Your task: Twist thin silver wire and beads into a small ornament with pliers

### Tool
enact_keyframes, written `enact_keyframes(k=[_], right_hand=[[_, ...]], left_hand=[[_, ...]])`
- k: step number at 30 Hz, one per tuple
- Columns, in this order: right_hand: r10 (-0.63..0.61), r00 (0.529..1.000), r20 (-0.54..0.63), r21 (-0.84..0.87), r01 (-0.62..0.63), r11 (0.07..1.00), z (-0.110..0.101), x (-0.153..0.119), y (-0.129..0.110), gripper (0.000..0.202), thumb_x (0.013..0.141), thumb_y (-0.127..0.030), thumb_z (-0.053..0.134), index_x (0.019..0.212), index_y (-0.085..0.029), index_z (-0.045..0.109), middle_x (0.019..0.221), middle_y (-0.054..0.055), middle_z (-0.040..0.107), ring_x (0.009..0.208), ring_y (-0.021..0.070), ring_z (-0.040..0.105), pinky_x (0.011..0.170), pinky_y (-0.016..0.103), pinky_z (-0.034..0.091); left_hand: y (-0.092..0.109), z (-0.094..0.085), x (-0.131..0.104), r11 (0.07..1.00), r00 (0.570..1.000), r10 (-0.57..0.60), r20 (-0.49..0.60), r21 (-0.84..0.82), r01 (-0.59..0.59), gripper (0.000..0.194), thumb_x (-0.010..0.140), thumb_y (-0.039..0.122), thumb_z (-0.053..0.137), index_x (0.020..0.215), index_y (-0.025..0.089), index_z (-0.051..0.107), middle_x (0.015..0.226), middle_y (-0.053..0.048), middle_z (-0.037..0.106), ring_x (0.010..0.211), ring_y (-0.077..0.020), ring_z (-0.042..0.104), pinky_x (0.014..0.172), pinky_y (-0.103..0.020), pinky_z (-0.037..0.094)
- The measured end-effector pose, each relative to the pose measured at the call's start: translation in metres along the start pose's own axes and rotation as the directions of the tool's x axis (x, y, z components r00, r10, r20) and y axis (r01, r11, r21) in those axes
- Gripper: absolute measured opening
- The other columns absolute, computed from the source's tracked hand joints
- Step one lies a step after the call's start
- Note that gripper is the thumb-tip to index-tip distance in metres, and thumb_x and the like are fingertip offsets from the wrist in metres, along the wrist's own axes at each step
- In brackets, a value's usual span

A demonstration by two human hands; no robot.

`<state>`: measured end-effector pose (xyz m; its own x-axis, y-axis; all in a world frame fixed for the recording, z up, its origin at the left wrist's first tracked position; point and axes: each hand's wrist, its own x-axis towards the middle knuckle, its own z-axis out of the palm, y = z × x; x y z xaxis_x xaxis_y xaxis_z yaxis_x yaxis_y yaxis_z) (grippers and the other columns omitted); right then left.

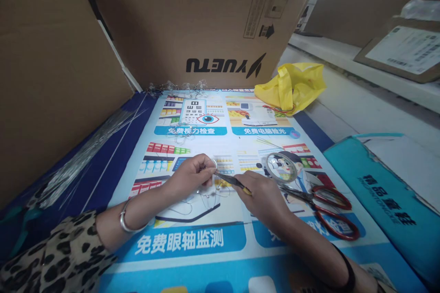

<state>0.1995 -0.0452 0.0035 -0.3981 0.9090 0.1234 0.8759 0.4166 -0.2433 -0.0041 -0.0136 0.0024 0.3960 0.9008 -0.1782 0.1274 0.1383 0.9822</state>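
Note:
Near the middle of the printed mat, my left hand is closed in a pinch on a small wire ring. Thin wire with small beads hangs below its fingers. My right hand is wrapped round pliers, whose narrow jaws point left and meet the ring at my left fingertips. Whether the jaws are closed on the wire is too small to tell. A clear round dish or tape roll lies just beyond my right hand, and red-handled scissors lie to its right.
Large cardboard boxes stand at the back and left. A bundle of wires lies at left, with beaded wire pieces at the mat's far edge. A yellow bag is at back right, a teal box at right.

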Motion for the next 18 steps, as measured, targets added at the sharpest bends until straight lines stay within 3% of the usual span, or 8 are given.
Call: enact_keyframes(k=[5, 8, 13, 18], right_hand=[[-0.212, 0.958, -0.195, -0.244, 0.162, 0.956, -0.0033, -0.0016, -0.0009, 0.018, 0.082, -0.013, 0.048, 0.090, -0.016, 0.064, 0.076, 0.007, 0.063, 0.076, 0.0182, 0.056, 0.066, 0.028, 0.038], [-0.268, 0.935, -0.234, -0.269, 0.203, 0.941, -0.0052, -0.0019, -0.0005, 0.019, 0.083, -0.014, 0.047, 0.089, -0.015, 0.065, 0.075, 0.008, 0.063, 0.076, 0.0186, 0.055, 0.067, 0.029, 0.038], [-0.154, 0.962, -0.226, -0.102, 0.134, 0.986, -0.0058, -0.0032, 0.0026, 0.018, 0.082, -0.018, 0.051, 0.094, -0.015, 0.064, 0.082, 0.008, 0.064, 0.078, 0.0187, 0.056, 0.068, 0.028, 0.040], [0.031, 0.994, -0.104, 0.007, -0.030, 1.000, -0.0089, -0.0039, -0.0009, 0.016, 0.082, -0.021, 0.051, 0.092, -0.017, 0.063, 0.081, 0.006, 0.062, 0.076, 0.0179, 0.057, 0.066, 0.026, 0.041]], left_hand=[[0.0014, 0.0011, -0.0018, 0.999, 0.999, 0.048, -0.022, 0.009, -0.047, 0.015, 0.081, 0.031, 0.052, 0.074, 0.018, 0.047, 0.055, 0.005, 0.054, 0.046, -0.0069, 0.046, 0.048, -0.020, 0.036], [0.0014, 0.0016, -0.0036, 0.992, 0.995, 0.094, -0.040, 0.083, -0.090, 0.014, 0.082, 0.030, 0.050, 0.077, 0.017, 0.049, 0.060, 0.003, 0.056, 0.048, -0.0073, 0.048, 0.048, -0.020, 0.037], [0.0008, -0.0006, -0.0059, 0.959, 0.967, 0.229, -0.109, 0.196, -0.205, 0.009, 0.082, 0.025, 0.049, 0.081, 0.016, 0.053, 0.064, 0.001, 0.059, 0.055, -0.0086, 0.052, 0.055, -0.021, 0.041], [0.0068, -0.0007, -0.0081, 0.947, 0.959, 0.252, -0.131, 0.239, -0.216, 0.011, 0.082, 0.024, 0.050, 0.081, 0.015, 0.056, 0.063, 0.001, 0.059, 0.058, -0.0099, 0.052, 0.059, -0.022, 0.042]])
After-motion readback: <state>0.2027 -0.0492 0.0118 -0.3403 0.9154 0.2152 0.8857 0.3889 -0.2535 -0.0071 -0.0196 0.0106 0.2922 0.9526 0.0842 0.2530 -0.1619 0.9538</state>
